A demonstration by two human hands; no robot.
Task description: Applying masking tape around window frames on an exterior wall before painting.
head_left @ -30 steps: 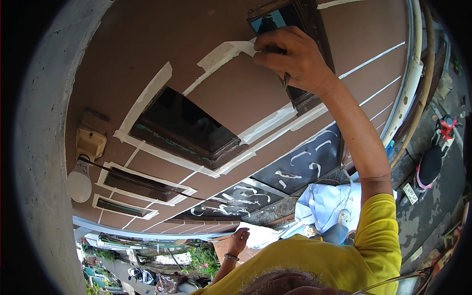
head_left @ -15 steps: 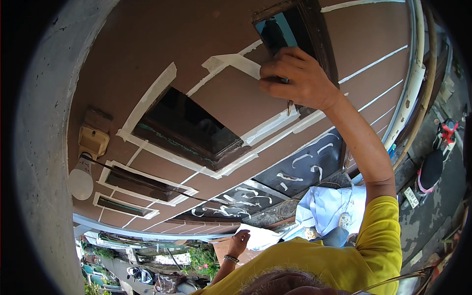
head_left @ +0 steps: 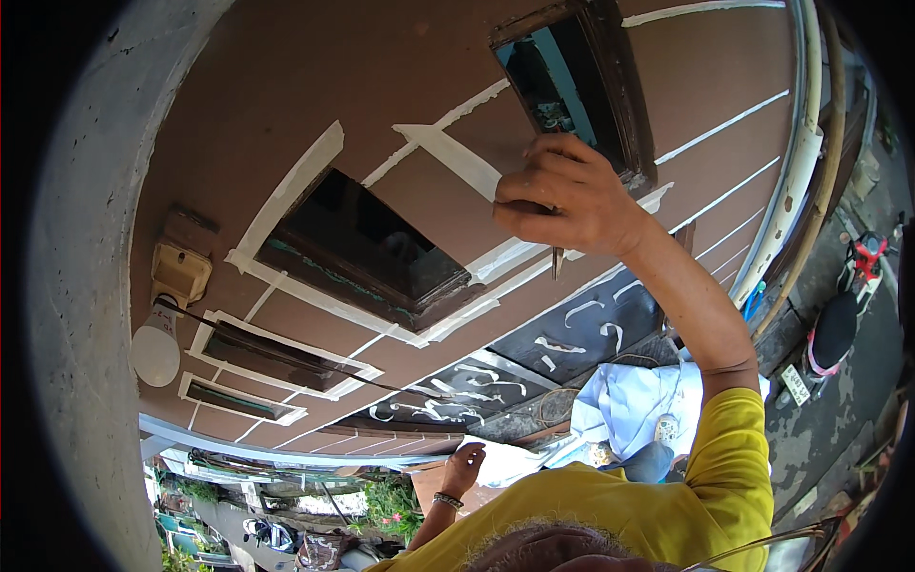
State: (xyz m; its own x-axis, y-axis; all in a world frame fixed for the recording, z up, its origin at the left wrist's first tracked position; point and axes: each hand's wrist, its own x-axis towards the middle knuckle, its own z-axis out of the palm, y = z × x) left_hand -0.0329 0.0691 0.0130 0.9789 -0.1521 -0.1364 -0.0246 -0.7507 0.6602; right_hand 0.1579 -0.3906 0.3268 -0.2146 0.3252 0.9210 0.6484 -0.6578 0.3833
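My right hand (head_left: 572, 195) is raised against the brown wall below the upper window (head_left: 551, 86). Its fingers pinch the lower end of a white masking tape strip (head_left: 448, 157), whose other end meets the wall. A thin, pointed metal tool (head_left: 556, 263) sticks out beneath the same hand; most of it is hidden in the palm. More white tape (head_left: 291, 195) borders the dark middle window (head_left: 372, 243). Lower down, my left hand (head_left: 463, 469) is raised in front of a white sheet, its fingers curled together; whatever they hold, if anything, is too small to tell.
A light bulb (head_left: 156, 351) hangs from a wall fixture at left, beside a concrete pillar (head_left: 91, 238). Torn tape scraps lie on a dark panel (head_left: 581, 329) below. Pale sheeting (head_left: 634, 405) lies near my feet. Pipes (head_left: 796, 191) and a parked motorbike (head_left: 839, 319) are at right.
My right hand has moved down from the window's lower edge, and the tape strip now slants down to it more steeply. The left hand has hardly moved.
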